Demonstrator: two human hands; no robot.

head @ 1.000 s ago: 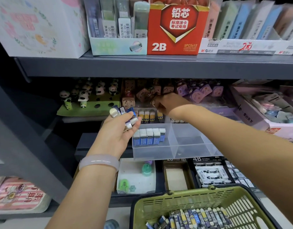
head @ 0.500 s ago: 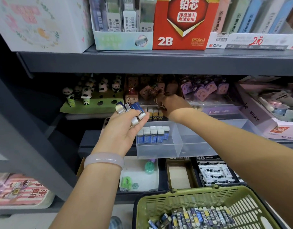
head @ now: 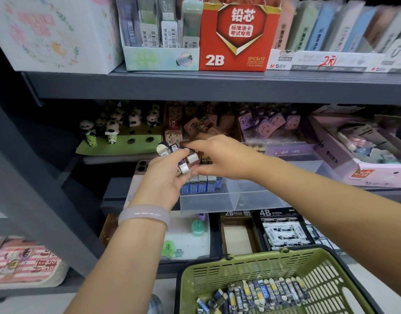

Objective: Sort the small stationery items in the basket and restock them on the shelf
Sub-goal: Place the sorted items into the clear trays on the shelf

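My left hand (head: 162, 177) grips a bunch of small erasers (head: 164, 151) with blue sleeves and white ends, held up in front of the middle shelf. My right hand (head: 222, 155) reaches in from the right, and its fingers and thumb pinch one eraser (head: 192, 158) of that bunch. Just below the hands, a clear plastic tray (head: 240, 197) holds a row of blue erasers (head: 201, 184) standing at its left end. The olive green basket (head: 331, 275) at the bottom right holds several more erasers (head: 258, 293) lying in a line.
Behind the hands are panda figures (head: 111, 128), brown and purple novelty items, and a pink box (head: 362, 164) at the right. A red 2B lead box (head: 237, 37) stands on the upper shelf. Boxes of 2B and 4B erasers (head: 283, 232) and a white tray (head: 190, 236) lie below.
My right hand has drawn back from the rear of the shelf to the erasers in my left hand. The left hand rose slightly toward it.
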